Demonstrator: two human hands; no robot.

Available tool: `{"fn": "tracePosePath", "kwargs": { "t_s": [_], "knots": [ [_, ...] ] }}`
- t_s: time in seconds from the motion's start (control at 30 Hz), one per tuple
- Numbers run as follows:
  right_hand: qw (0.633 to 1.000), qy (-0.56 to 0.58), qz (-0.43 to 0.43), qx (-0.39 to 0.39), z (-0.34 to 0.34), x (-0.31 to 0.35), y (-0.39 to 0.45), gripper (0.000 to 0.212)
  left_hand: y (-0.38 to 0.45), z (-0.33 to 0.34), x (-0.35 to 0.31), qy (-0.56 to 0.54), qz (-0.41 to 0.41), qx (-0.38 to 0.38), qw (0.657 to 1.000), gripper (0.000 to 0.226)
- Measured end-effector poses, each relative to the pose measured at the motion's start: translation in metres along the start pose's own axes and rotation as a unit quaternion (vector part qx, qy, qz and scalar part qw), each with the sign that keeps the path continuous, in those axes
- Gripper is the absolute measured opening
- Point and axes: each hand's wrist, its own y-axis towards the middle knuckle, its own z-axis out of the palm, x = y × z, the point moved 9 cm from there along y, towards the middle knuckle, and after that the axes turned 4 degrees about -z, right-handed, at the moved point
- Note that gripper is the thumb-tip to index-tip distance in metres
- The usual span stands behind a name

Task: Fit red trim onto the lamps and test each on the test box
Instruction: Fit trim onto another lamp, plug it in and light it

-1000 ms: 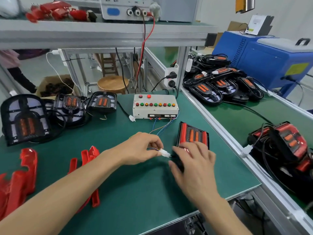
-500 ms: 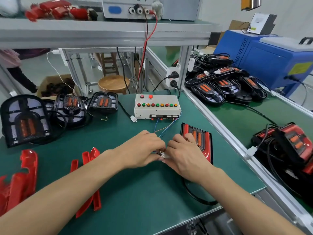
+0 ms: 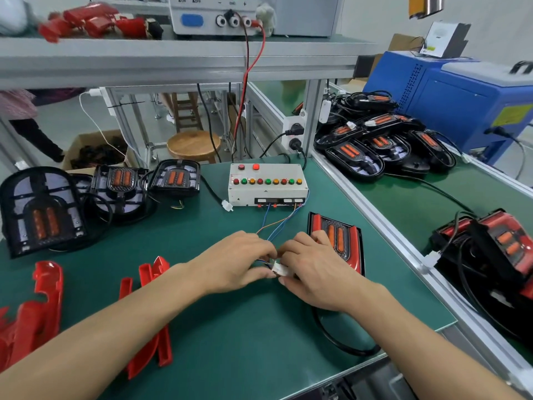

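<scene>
1. Head view: both hands meet at the middle of the green tabletop [image 3: 230, 342], in front of the test box [image 3: 266, 184].
2. Left hand [image 3: 239, 261] has its fingers curled narrow, pinching the thin blue and orange wires [image 3: 277, 223] that run from the front of the test box.
3. Right hand [image 3: 314, 272] has its fingers curled round a small white connector [image 3: 281, 269], held right against the left hand's fingertips; whether the plug halves are joined I cannot tell.
4. Just behind the right hand lies a lamp with red trim [image 3: 337, 241], flat on the tabletop; its black cable [image 3: 340, 342] loops toward the near edge.
5. Loose red trim pieces [image 3: 150, 321] lie at the near left, well apart from the hands, with more at the far left edge.
6. Three untrimmed black lamps [image 3: 118, 189] sit at the left rear, beside the test box.
7. On the neighbouring bench to the right, a pile of black lamps [image 3: 375, 145] sits by a blue machine [image 3: 461, 105], and red-trimmed lamps [image 3: 490, 249] lie nearer.
</scene>
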Motion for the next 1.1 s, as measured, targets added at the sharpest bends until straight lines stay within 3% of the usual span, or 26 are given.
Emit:
{"fn": "tracePosePath", "kwargs": {
  "t_s": [0.27, 0.4, 0.77, 1.0, 1.1],
  "knots": [
    [1.000, -0.017, 0.013, 0.014, 0.002, -0.001, -0.003, 0.039, 0.001, -0.007, -0.014, 0.094, 0.063, -0.009, 0.994, 0.019],
    [1.000, -0.016, 0.011, 0.016, 0.000, 0.004, -0.003, 0.038, 0.006, 0.004, -0.019, 0.151, 0.075, 0.041, 0.985, 0.030],
    [1.000, -0.015, -0.003, 0.013, 0.003, 0.010, -0.005, 0.039, 0.008, -0.002, -0.035, 0.162, 0.154, 0.009, 0.975, 0.034],
    [0.997, -0.066, 0.001, 0.030, 0.002, 0.019, -0.006, 0.035, 0.007, 0.007, -0.030, 0.183, 0.136, 0.029, 0.973, 0.029],
    [0.998, -0.051, 0.031, -0.019, -0.020, 0.014, -0.017, 0.036, 0.009, 0.009, -0.017, 0.197, 0.080, 0.070, 0.975, 0.046]
  ]
}}
